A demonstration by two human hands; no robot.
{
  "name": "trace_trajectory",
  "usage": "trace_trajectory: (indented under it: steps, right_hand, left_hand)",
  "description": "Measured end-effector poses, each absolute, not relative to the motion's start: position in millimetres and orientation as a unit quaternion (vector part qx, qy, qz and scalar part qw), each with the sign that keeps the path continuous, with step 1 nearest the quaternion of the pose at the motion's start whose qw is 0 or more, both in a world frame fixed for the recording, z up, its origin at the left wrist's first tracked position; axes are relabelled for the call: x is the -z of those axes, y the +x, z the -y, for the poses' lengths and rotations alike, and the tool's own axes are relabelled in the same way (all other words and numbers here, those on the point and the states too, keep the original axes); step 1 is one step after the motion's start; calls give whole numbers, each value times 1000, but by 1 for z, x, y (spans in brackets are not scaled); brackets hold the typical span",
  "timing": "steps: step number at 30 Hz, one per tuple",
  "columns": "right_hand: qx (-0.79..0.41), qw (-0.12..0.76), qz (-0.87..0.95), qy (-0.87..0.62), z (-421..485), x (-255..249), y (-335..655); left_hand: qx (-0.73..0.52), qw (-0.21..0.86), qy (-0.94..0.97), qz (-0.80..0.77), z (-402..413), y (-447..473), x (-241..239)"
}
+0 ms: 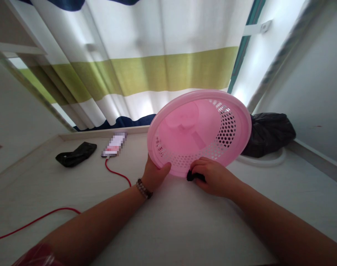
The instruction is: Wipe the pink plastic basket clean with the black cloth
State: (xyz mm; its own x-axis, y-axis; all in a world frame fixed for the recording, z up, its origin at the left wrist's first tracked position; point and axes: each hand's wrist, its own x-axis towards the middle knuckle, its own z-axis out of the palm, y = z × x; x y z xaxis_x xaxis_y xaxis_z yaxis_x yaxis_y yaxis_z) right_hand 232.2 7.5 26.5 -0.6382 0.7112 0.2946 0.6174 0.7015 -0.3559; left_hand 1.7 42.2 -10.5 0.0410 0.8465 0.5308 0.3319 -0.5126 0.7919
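A pink plastic basket point(198, 96) with a round rim and perforated sides is tilted so that its mouth faces me. My left hand point(155, 173), with a beaded bracelet at the wrist, grips the basket at its lower left, the thumb over the rim and the fingers hidden behind. At the lower rim, my right hand point(213, 177) is closed around a small dark, soft-looking thing point(190, 175). Most of that thing is covered by the fingers, so its kind does not show. The inside of the basket holds nothing that I can see.
On the pale surface at left lie a black folded bag point(77, 154) and a phone point(114, 144) with a red cable point(118, 173). A full-looking black plastic bag point(271, 133) sits at right against the wall, over a white ring point(264, 162). Striped curtains point(135, 74) hang behind.
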Motion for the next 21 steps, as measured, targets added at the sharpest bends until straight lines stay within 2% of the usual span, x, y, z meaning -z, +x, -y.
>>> trace_trajectory:
  steps: [8, 15, 21]
  right_hand:
    - [-131, 229, 905, -334, -8, -22, 227]
    - [-78, 207, 887, -406, -7, -27, 232]
    - [-131, 249, 889, -361, -11, -19, 231]
  left_hand:
    - [-532, 241, 688, -431, -42, 1, 10]
    - [-537, 247, 686, -424, -43, 1, 10]
    - [-531, 344, 677, -376, -43, 1, 7]
